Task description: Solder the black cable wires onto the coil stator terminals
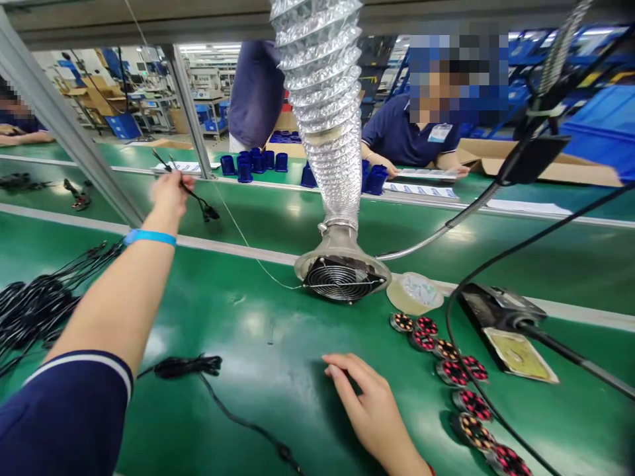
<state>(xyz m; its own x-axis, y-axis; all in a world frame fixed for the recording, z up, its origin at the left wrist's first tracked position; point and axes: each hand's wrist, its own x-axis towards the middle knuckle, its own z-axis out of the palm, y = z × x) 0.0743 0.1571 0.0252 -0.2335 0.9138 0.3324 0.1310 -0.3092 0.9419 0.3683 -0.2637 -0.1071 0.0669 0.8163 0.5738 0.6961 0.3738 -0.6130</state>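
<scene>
My left hand (171, 192) is stretched far forward over the green conveyor belt, its fingers closed round a black cable (201, 203). Thin wire ends stick out beyond the fingers, and a dark plug end hangs to the right. My right hand (370, 403) rests low over the green bench with thumb and forefinger slightly parted, and nothing shows in it. Between my arms lies a tied black cable (188, 365), its lead running toward the front edge. To the right of my right hand, several small motor stators (451, 372) with red or copper windings form a row.
A fan hood (342, 274) on a silver duct (327, 119) hangs mid-bench. Behind it are a solder tape-like roll (415, 293), a soldering-iron stand (501, 307) and a sponge tray (520, 355). Black cables (37, 311) pile up left. Blue cups (245, 166) and a co-worker (417, 132) are across.
</scene>
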